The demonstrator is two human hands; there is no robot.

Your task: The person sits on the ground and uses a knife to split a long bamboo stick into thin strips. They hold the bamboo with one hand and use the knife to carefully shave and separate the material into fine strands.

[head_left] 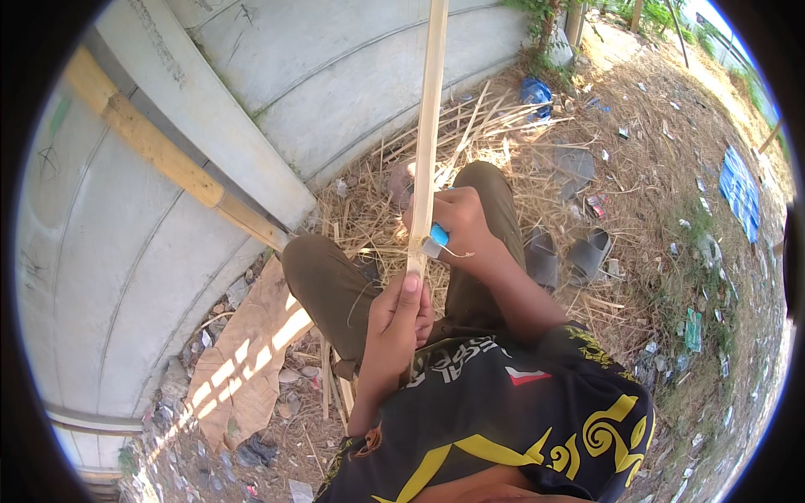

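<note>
A long pale split-bamboo strip (pixel 429 117) runs from the top of the view down to my lap. My left hand (pixel 401 314) is closed round its lower end, thumb lying along the face. Beside the strip, my right hand (pixel 459 220) is closed on a small knife with a blue handle (pixel 439 234). Its short, grey blade (pixel 431 248) rests against the strip's edge just above my left thumb. A thin curled shaving (pixel 459 253) hangs by the blade. My right fingers are partly hidden behind the strip.
Shavings and loose strips (pixel 478 126) cover the ground beyond my knees. A concrete panel wall (pixel 335 75) stands at left, with a bamboo pole (pixel 159 142) leaning there. Flattened cardboard (pixel 239 369) lies at left. Grey sandals (pixel 587 256) and a blue tarp piece (pixel 740 193) lie right.
</note>
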